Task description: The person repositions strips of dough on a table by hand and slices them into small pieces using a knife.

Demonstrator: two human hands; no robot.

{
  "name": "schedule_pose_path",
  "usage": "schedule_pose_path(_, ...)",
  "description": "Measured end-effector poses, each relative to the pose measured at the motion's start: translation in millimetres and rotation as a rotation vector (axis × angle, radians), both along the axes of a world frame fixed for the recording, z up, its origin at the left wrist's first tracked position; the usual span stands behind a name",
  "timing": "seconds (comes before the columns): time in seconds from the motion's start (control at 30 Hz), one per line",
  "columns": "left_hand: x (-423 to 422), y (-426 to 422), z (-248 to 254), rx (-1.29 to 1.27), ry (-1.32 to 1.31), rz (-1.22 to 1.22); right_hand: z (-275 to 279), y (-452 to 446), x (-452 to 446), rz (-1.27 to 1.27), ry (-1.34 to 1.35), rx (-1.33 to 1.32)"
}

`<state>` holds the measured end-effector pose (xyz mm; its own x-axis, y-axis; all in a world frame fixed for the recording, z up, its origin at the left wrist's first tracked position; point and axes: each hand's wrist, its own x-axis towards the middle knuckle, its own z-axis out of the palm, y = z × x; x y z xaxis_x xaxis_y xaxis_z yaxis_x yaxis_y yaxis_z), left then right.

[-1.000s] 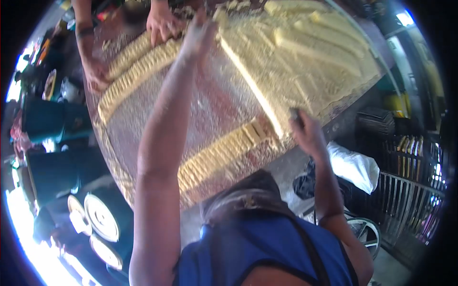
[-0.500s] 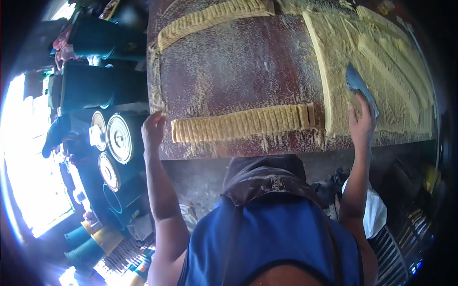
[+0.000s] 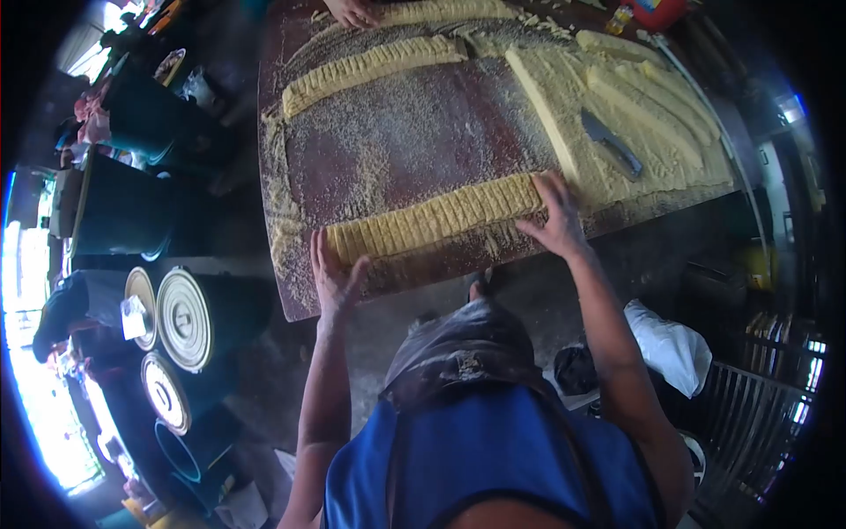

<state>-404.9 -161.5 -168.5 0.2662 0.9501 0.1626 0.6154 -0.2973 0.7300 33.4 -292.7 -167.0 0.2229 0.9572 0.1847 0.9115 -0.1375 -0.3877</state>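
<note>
A long row of sliced, crumb-coated dough [image 3: 432, 216] lies along the near edge of the table. My left hand [image 3: 337, 280] is against its left end, fingers straight along the end and thumb apart on the near side. Around the right end my right hand [image 3: 557, 220] is curved, fingers at the far side and thumb at the near side. The row is held between both hands. A knife [image 3: 612, 145] with a broad blade lies on the crumb-covered slab [image 3: 564, 115] at the right, out of my hands.
Another sliced row [image 3: 379, 72] lies farther back on the dark red table [image 3: 423, 115], amid scattered crumbs. Beyond it, another person's hand [image 3: 352, 12] rests near a third row [image 3: 449, 11]. Long uncut strips [image 3: 648, 106] lie at right. Lidded drums [image 3: 183, 317] stand left.
My right hand has let go of the knife and come left to the row's right end. My left hand has come onto its left end. The view has shifted, showing another person's hand.
</note>
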Motion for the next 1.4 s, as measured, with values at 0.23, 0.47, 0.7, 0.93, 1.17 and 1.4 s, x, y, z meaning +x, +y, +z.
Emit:
schedule_pose_path(0.23, 32, -8, -4, 0.062, 0.197, 0.124, -16, 8, -44, -0.118, -0.073, -0.025)
schedule_pose_path(0.47, 61, 78, -7, 0.079, 0.226, 0.223, -35, 106, -26, -0.15, -0.011, 0.001)
schedule_pose_path(0.7, 87, 245, -28, 0.122, 0.294, 0.319, -49, 289, 3, -0.135, -0.062, 0.146)
schedule_pose_path(0.93, 124, 312, -11, 0.086, 0.357, 0.364, -37, 371, 21, -0.134, -0.056, 0.035)
schedule_pose_path(1.17, 139, 371, -7, 0.016, 0.446, 0.404, -28, 424, 28, -0.121, -0.033, -0.004)
schedule_pose_path(1.4, 120, 395, -3, 0.122, 0.443, 0.25, -42, 426, 42, -0.072, 0.096, 0.138)
